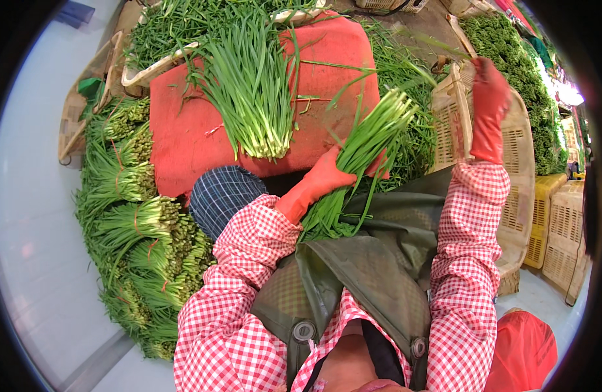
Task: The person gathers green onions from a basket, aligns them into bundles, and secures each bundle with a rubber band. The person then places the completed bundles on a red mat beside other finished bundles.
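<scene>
My left hand (325, 179), in an orange-red rubber glove, grips a bunch of long green leafy stems (364, 142), pale cut ends up and to the right, leaves hanging over my dark apron. Raised at the upper right is my right hand (490, 90) in a red glove, beside a plastic crate; thin green blades trail left of its blurred fingers, and whether it holds them I cannot tell. A loose pile of the same greens (257, 98) lies on a red cloth (330, 44) before me, pale ends towards me.
Tied green bundles (139, 220) are stacked along the left. A crate of greens (159, 63) stands beyond the cloth, and loose leaves (404, 63) lie right of it. Pale crates (448, 122) and a yellow crate (541, 215) stand at right. A red plastic bag (524, 348) is at lower right.
</scene>
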The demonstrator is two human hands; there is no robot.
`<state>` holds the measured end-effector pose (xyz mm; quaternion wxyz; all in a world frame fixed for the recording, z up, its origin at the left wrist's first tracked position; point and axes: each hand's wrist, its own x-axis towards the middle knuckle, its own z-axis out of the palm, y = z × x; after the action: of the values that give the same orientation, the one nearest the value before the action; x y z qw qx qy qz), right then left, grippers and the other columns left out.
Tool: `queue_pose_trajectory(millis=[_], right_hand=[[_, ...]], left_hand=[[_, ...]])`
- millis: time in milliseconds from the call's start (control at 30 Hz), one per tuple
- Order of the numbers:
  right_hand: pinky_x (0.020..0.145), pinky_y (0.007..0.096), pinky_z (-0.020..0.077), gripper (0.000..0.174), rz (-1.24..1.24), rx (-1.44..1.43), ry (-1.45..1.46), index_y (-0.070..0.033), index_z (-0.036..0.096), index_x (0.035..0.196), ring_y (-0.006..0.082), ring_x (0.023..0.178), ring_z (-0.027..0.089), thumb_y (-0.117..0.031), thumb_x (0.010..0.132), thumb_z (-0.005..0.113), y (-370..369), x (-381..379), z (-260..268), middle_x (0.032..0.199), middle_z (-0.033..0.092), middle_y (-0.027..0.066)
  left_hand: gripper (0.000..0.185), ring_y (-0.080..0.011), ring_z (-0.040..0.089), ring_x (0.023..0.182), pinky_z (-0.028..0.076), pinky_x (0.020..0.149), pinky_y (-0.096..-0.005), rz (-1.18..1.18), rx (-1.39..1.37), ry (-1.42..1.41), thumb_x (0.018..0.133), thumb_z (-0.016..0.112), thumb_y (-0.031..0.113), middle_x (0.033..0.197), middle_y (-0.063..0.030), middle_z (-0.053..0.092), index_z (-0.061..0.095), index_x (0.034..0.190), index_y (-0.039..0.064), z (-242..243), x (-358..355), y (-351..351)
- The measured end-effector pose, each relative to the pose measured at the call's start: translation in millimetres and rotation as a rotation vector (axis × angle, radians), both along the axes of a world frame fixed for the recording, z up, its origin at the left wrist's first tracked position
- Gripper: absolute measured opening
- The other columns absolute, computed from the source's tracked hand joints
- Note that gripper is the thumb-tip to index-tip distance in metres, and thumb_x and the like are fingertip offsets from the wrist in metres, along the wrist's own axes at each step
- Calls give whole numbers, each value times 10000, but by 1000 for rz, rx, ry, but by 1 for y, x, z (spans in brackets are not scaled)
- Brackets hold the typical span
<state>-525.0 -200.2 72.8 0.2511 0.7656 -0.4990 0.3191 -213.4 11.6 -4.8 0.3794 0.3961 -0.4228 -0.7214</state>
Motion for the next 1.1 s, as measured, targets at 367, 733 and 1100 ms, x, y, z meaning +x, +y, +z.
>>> queue_pose_trajectory(millis=[367,733,1100], right_hand=[[937,336,396,535,517,1030,-626,-129,419,1332,240,1156,493,-409,887,519,26,46,-23,1252,518,146],[672,298,519,862,560,2003,-258,-84,231,1408,191,726,621,-487,772,651,54,135,-51,948,620,127],[869,304,434,891,1176,2182,-184,-65,224,1410,175,1051,511,-227,717,760,96,141,-66,1231,510,109]], left_hand=[[693,-126,534,927,447,812,-271,-9,2,255,670,678,74,1054,-46,579,393,1300,27,-17,-1,1],[758,-209,594,973,450,843,-308,-269,-280,-266,698,619,166,1085,-126,610,303,1387,143,-28,-8,13],[733,-253,581,992,437,859,-338,-339,-115,-506,663,631,158,1080,-150,599,362,1344,132,-21,4,12]])
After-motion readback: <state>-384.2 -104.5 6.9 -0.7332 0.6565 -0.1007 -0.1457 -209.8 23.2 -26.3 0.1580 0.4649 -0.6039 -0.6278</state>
